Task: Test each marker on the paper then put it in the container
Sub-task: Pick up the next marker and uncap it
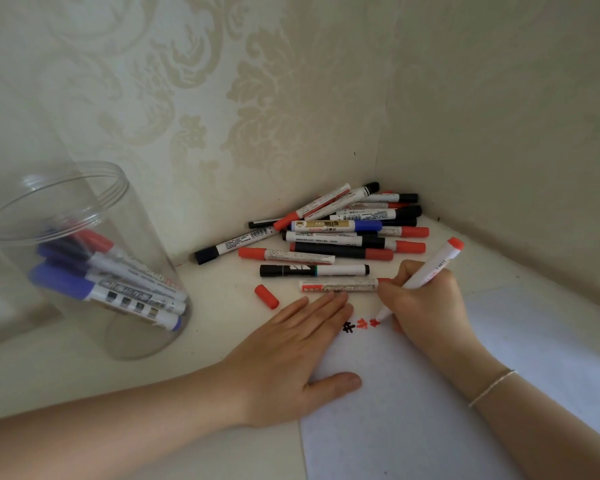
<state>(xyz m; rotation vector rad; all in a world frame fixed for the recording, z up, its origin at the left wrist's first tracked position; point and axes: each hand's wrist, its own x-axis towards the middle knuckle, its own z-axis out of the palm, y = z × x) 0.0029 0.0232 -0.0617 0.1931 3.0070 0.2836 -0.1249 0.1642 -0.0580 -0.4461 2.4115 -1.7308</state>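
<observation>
Head view: right hand [421, 299] fingers grip red marker [426, 271] on paper [430, 410]; left hand [291, 355] flat at its edge.

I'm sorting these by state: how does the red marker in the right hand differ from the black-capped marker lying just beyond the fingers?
The red marker is uncapped, its tip on the paper; the black-capped marker has its cap on. The red one is tilted steeply, gripped by the right hand; the black one lies flat on the table, untouched. The red one's end is red, the other's black. Both have white barrels.
</observation>
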